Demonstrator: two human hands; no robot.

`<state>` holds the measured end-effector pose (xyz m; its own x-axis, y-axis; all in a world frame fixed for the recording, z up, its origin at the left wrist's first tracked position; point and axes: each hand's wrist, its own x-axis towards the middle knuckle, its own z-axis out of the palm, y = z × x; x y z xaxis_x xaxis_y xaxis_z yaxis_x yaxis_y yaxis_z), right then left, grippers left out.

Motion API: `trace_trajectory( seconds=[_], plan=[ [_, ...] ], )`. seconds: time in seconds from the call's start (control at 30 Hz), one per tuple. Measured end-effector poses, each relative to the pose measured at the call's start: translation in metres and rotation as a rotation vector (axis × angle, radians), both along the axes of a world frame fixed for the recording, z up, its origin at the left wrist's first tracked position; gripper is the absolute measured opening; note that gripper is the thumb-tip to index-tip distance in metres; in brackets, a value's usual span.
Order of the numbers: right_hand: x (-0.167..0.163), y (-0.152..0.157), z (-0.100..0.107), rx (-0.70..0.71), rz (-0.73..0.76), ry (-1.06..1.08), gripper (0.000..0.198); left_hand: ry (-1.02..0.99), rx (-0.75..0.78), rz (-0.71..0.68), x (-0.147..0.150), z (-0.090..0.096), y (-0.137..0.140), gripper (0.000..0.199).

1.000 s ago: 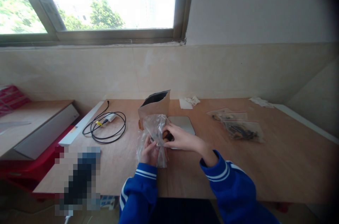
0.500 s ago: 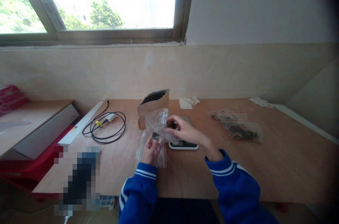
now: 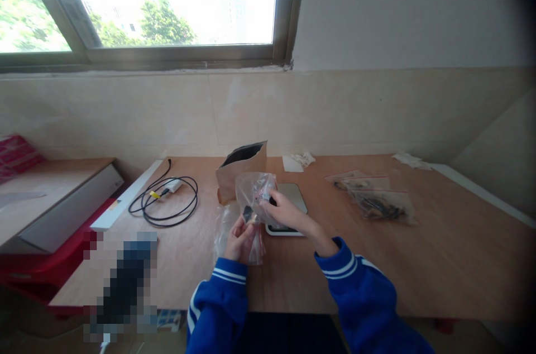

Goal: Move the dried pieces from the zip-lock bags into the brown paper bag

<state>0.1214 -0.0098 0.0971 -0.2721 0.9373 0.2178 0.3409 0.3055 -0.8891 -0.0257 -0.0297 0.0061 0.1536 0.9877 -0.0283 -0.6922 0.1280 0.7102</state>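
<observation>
My left hand [image 3: 239, 238] is closed on the lower part of a clear plastic zip bag [image 3: 251, 189], with small dark and tan pieces [image 3: 248, 213] showing at its fingertips. At the bag's right side, my right hand [image 3: 287, 211] is closed on a small dark piece [image 3: 272, 199], whose kind I cannot make out. Below and behind my left hand lie more clear plastic bags [image 3: 224, 225]. A white kitchen scale [image 3: 295, 197] sits partly hidden under my right hand. Just behind the raised bag stands an open brown paper pouch [image 3: 230, 175].
To the left lie a coiled black cable [image 3: 144, 214] and a white adapter [image 3: 173, 185]. Filled zip bags [image 3: 379, 206] lie on the right of the wooden table [image 3: 452, 264]. Crumpled white paper [image 3: 304, 160] is near the wall. A blurred-out dark object [image 3: 125, 281] is at front left.
My right hand has moved left, closer to the bag's middle, uncovering more of the scale. The bag's upper part has shifted right. My left hand stays nearly in place.
</observation>
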Motion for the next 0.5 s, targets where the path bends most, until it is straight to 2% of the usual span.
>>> trace_trajectory(
  seconds=[0.13,0.23,0.5],
  plan=[
    [-0.004,-0.003,-0.002,0.048,0.003,-0.074,0.022,0.004,-0.004,0.006,0.001,-0.005,0.003,0.029],
    [-0.005,-0.004,-0.002,0.072,0.045,-0.098,0.022,0.008,-0.025,0.011,0.001,-0.007,0.005,0.033],
    [-0.005,-0.003,-0.006,0.010,0.124,-0.053,0.027,0.034,-0.031,0.077,-0.004,-0.023,0.012,0.032]
  ],
)
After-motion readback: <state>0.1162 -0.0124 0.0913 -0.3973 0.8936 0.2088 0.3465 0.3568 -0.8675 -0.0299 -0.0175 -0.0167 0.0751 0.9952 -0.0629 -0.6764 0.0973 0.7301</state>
